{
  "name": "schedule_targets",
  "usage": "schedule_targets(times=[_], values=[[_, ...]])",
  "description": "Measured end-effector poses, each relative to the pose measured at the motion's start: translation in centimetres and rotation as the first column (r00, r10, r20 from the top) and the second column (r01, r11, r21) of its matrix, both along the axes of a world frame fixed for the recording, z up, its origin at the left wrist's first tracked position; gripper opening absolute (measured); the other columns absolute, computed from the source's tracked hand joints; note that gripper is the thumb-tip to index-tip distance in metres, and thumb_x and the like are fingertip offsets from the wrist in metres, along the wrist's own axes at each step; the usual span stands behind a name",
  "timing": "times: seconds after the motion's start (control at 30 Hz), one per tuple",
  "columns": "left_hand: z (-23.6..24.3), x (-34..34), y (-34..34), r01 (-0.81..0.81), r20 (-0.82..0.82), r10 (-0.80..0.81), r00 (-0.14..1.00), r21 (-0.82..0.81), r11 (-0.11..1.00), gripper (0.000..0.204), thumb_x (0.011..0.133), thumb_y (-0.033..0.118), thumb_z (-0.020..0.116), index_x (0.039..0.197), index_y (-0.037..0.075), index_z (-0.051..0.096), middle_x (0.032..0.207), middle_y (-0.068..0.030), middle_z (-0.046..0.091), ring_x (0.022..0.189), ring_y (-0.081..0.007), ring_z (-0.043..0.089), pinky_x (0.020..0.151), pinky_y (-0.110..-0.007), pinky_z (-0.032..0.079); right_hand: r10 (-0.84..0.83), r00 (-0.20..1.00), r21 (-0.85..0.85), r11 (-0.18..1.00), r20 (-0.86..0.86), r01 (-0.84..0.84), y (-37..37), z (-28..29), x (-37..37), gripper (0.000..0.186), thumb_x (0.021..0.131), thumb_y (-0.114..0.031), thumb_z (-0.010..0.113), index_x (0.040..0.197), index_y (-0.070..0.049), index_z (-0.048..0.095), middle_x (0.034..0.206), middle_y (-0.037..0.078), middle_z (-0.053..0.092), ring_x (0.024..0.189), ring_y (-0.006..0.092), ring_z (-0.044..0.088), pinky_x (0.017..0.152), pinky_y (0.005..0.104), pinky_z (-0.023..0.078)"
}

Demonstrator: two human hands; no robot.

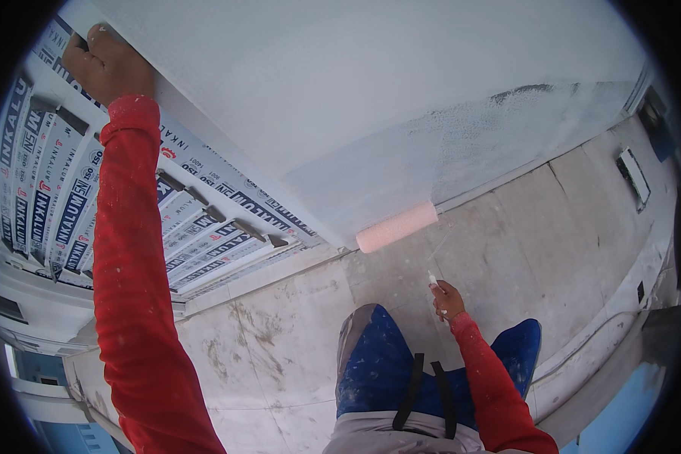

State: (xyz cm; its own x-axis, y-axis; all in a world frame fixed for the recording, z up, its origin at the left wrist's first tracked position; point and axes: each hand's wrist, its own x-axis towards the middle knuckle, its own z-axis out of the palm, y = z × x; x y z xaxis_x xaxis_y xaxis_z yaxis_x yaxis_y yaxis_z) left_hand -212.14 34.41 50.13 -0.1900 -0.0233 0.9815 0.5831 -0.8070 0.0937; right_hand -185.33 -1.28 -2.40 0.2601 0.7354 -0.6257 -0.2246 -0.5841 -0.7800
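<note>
The floor (530, 234) below me is made of pale slabs, with thin dark joints between them; it looks whiter toward its left end and a duller greyish tan through the middle and right; brown smudges (261, 340) streak its left part, between the far edge and the near one; toward the right end, near the far corner, I see a flat rectangular piece (633, 179) with a dark rim and a pale middle; its exact kind I cannot tell.

hands (113, 66) (448, 300) x2 | pnt roller (397, 226) x1 | red slvs (132, 250) (499, 378) x2 | blk straps (408, 393) (444, 401) x2 | trsr legs (374, 363) (519, 352) x2
</note>
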Motion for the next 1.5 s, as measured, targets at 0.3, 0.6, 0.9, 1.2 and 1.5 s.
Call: schedule_targets(times=[0.3, 0.6, 0.9, 1.2, 1.5], values=[[0.1, 0.5, -0.9, -0.053, 0.017, 0.057, 0.998, -0.152, 0.987, 0.049, 0.100, 0.028, 0.043, 0.132, -0.009, 0.042, 0.121, -0.0215, 0.054, 0.104, -0.0272, 0.059, 0.093, -0.035, 0.047, 0.046, 0.995, 0.038, 0.998, -0.090, -0.042, -0.3, 0.0, 1.4, 0.037, 0.097, -0.037, 0.059, 0.116, -0.006, 0.061, 0.059, 0.002, 0.049, 0.041, 0.0099, 0.045, 0.034, 0.0287, 0.036], [0.0, 1.1, -2.1, -0.042, 0.032, 0.046, 0.998, -0.115, 0.992, 0.043, 0.099, 0.026, 0.042, 0.124, -0.008, 0.046, 0.111, -0.0195, 0.059, 0.093, -0.0264, 0.062, 0.085, -0.035, 0.049, 0.025, 0.996, 0.456, 0.890, -0.088, 0.018, 0.2, 17.4, 0.8, 0.038, 0.101, -0.032, 0.055, 0.124, -0.002, 0.060, 0.064, -0.003, 0.048, 0.047, 0.0032, 0.041, 0.041, 0.0210, 0.032], [0.4, 0.0, -0.6, -0.108, 0.011, 0.110, 0.994, -0.106, 0.988, 0.041, 0.097, 0.028, 0.044, 0.118, -0.007, 0.051, 0.105, -0.0179, 0.060, 0.090, -0.0273, 0.062, 0.085, -0.036, 0.048, -0.042, 0.985, 0.724, 0.683, 0.169, -0.096, 5.9, 29.2, 3.0, 0.042, 0.104, -0.033, 0.048, 0.127, 0.001, 0.057, 0.058, -0.003, 0.046, 0.043, 0.0033, 0.037, 0.042, 0.0213, 0.032], [0.5, 0.1, -1.1, -0.166, -0.010, 0.165, 0.986, -0.050, 0.985, 0.040, 0.099, 0.030, 0.043, 0.118, -0.005, 0.050, 0.109, -0.0168, 0.058, 0.092, -0.0256, 0.061, 0.084, -0.034, 0.048, -0.003, 0.999, 0.332, 0.943, 0.033, -0.008, 0.2, 11.8, 5.4, 0.032, 0.100, -0.030, 0.057, 0.120, -0.006, 0.062, 0.063, -0.005, 0.047, 0.049, 0.0028, 0.042, 0.043, 0.0220, 0.032], [0.0, 0.5, -1.6, -0.116, 0.031, 0.124, 0.992, -0.187, 0.975, 0.039, 0.103, 0.030, 0.036, 0.123, -0.002, 0.045, 0.106, -0.0161, 0.060, 0.092, -0.0208, 0.063, 0.082, -0.030, 0.052, 0.008, 1.000, -0.011, 1.000, -0.030, -0.009, 0.3, -0.7, 6.9, 0.034, 0.096, -0.038, 0.061, 0.113, -0.008, 0.063, 0.056, -0.001, 0.047, 0.039, 0.0089, 0.042, 0.035, 0.0289, 0.035]])
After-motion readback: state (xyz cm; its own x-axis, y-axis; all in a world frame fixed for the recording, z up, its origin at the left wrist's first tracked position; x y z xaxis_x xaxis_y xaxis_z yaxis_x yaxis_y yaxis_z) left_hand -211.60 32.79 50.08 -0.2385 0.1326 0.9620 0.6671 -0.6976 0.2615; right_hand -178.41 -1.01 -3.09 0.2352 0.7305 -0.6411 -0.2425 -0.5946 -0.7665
